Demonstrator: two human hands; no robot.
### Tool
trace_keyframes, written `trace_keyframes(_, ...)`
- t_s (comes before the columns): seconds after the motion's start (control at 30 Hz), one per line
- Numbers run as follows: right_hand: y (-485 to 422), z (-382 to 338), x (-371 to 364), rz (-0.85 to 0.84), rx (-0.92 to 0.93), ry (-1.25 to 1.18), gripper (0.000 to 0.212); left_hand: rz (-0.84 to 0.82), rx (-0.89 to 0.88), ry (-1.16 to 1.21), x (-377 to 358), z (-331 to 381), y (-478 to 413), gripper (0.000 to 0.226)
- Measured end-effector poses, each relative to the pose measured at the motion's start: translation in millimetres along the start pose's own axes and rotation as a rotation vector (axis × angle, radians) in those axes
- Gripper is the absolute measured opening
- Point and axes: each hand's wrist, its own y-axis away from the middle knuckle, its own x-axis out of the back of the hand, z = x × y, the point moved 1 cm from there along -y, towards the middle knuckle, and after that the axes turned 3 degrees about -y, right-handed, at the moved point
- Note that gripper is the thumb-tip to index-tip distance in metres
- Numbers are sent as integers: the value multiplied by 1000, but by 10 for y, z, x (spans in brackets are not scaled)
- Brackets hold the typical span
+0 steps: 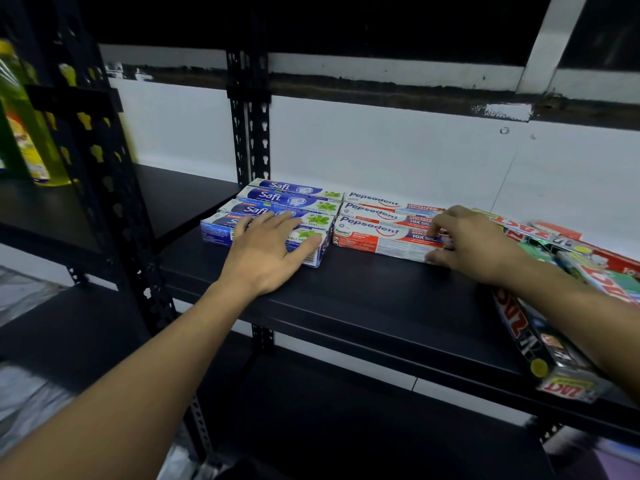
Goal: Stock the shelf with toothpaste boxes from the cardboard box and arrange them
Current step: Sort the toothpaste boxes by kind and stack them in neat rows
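The black metal shelf (pixel 363 292) runs wide under both hands, with a white wall (pixel 381 150) behind it.

To the right of the right hand (pixel 474 244), and partly under its forearm, red, green and black Zact toothpaste boxes (pixel 526 327) lie in a loose pile. Their long axes are skewed, several pointing from the back towards the shelf's front edge.

Between the two hands, red-and-white Pepsodent toothpaste boxes (pixel 377 216) lie flat in a row that goes back to the wall. Their long axes run left to right, parallel to the shelf's front edge, with the brand names facing up. The right hand grasps the right end of the front Pepsodent box (pixel 381 242), with curled fingers on its top and the thumb against its front face.

Just left of that row, blue-and-white Safi toothpaste boxes (pixel 291 199) lie the same way, almost touching the Pepsodent boxes end to end. The left hand (pixel 266 251) rests flat on the front Safi box (pixel 214 232), fingers straight and spread, holding nothing.

Far to the left of the left hand, beyond a perforated post, stands a blurred yellow-green plastic bottle (pixel 24 133).
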Motion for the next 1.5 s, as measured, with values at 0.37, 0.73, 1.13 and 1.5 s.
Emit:
trace_keyframes(0.37, -21, 106, -89, 91, 25, -46, 37, 16, 1, 0, -19, -14, -7, 76)
trace_keyframes(0.73, 24, 144, -113, 137, 29, -85, 35, 11, -3, -8, -11, -6, -2, 76)
trace_keyframes(1.13, 48, 141, -126, 99, -17, -119, 41, -2, 4, -3, 3, -1, -2, 73)
trace_keyframes(1.5, 70, 115, -89, 112, -37, -143, 41, -2, 9, -20, 6, 7, -4, 76)
